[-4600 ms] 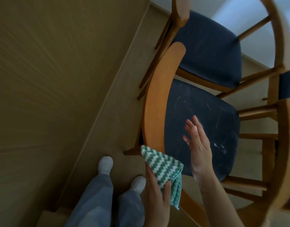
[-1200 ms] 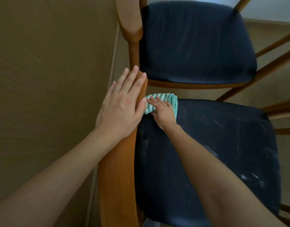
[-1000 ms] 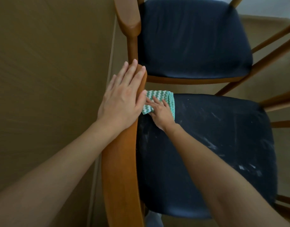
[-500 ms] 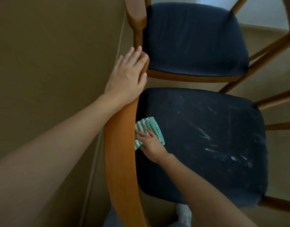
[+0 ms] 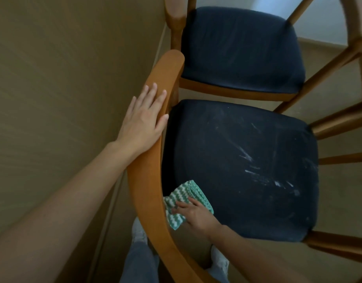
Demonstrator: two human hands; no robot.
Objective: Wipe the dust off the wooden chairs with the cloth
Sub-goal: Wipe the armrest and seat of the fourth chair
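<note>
Cloth: slid nearer along the backrest's inner face, now at the dusty seat's rear corner.
Right hand: fingers slightly spread, pressing flat on the cloth; thumb hidden.
Left hand: moved back too; fingers straight, together, resting on the backrest top.
Cut off: second chair, at the frame's top.

The curved backrest of the near chair is orange-brown wood, smooth, with a soft satin sheen. The rails at the right carry the same varnished look. Its seat is dark navy fabric, matt and streaked with pale dust. The cloth is a green-and-white zigzag weave, ribbed and nubbly. The second seat is matt navy fabric too. The wall is tan, dull and finely textured.
</note>
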